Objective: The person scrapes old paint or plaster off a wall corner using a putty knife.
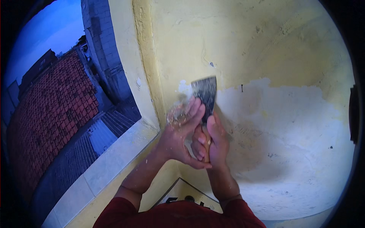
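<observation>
A paint scraper (206,91) with a wide dark metal blade and a wooden handle points up in front of the wall. My right hand (218,139) is closed around the handle. Fingers of my left hand (178,136) lie flat along the left side of the blade, while its thumb reaches across below, near the handle's lower end. Loose paint flakes (179,112) show by the back of my left hand, some blurred. Pale specks dot the blade and my left forearm. Behind the tool, the wall (185,34) has yellow paint above and a bare whitish patch (285,114) below.
To the left, a window opening with a tiled sill (98,179) looks onto a red tiled roof (57,105) and corrugated sheets (99,136). A rough yellow corner strip (145,57) runs up beside it. Below me is a floor corner (182,189) edged in dark.
</observation>
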Tool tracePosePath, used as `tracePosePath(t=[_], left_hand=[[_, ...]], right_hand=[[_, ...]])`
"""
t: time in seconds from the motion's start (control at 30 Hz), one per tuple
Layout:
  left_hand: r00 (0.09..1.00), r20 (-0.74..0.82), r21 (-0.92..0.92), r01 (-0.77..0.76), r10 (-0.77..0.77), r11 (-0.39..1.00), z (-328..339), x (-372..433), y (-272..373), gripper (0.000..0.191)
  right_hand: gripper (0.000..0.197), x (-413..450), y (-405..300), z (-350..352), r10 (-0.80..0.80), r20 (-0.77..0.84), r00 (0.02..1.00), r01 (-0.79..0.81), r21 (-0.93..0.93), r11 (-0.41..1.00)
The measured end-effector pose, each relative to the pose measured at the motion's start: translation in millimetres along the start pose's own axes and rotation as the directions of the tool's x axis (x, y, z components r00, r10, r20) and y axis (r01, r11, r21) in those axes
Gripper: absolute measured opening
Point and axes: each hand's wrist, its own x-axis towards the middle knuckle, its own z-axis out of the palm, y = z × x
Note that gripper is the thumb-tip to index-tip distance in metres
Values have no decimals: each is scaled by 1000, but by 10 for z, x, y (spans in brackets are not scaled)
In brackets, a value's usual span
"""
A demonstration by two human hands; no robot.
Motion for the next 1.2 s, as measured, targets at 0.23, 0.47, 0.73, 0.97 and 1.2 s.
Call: tracePosePath(t=[0.23,0.47,0.73,0.97,1.2], left_hand=[[996,92,-59,-12,17,998,88,-208,-61,126],[999,-1,-76,-41,41,996,6,-184,-97,131],[995,-35,-69,-98,96,993,81,-82,-182,126],[998,-31,-123,-55,52,991,29,-133,-235,127],[994,43,-127,-97,103,987,192,-265,-210,129]], right_hand=[[35,-128,199,-108,-46,-31,998,48,73,996],[44,-159,238,48,-54,-65,996,57,52,997],[48,-26,105,27,-94,-61,994,90,-65,994],[49,8,188,90,-80,-69,994,73,-107,992],[56,-153,226,-78,-117,-154,981,75,-254,964]])
